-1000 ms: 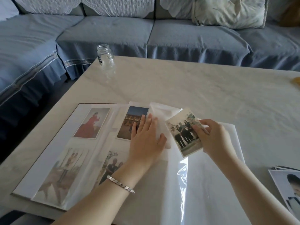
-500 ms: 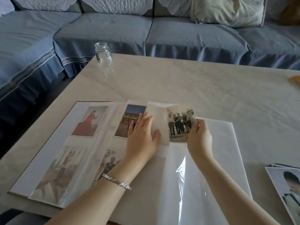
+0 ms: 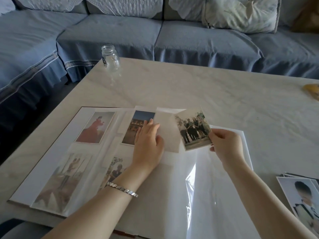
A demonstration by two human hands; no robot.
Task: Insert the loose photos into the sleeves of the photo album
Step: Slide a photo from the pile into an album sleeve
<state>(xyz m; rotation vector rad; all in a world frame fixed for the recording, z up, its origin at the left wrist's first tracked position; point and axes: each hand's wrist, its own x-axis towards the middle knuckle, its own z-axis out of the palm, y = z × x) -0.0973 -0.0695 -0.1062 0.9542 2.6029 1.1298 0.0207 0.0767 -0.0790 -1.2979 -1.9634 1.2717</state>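
1. Photo (image 3: 193,131): half a second ago it stood square beside the empty sleeve (image 3: 168,135). Now it is tilted again, its top leaning left, and its left edge lies over the sleeve's right side. It is not inside.
2. Hands: the right hand (image 3: 226,145) pinches the photo's lower right corner between thumb and fingers. The left hand (image 3: 148,145) has barely moved. It lies flat with straight fingers on the album (image 3: 44,169), at the sleeve's left edge, and its thumb touches the sleeve.
3. Task: the squaring-up did not lead to an entry, so this looks like a fresh aim at the opening. Which side of the sleeve opens cannot be told from here. Four prints already sit in sleeves on the left pages, and this one is still to go in.
4. Materials: the photo is a stiff rectangular print with a pale border that keeps flat in a one-corner hold. The sleeve is thin, milky and translucent, and probably limp. A clear film (image 3: 195,190) over the right page is glossy and wrinkled and throws a bright glare. The album pages are flat white card.
5. Surroundings: a stack (image 3: 300,200) of loose prints lies at the right edge of the pale, marbled table (image 3: 207,94), well apart from the album. A small glass jar (image 3: 110,58) stands at the far corner.
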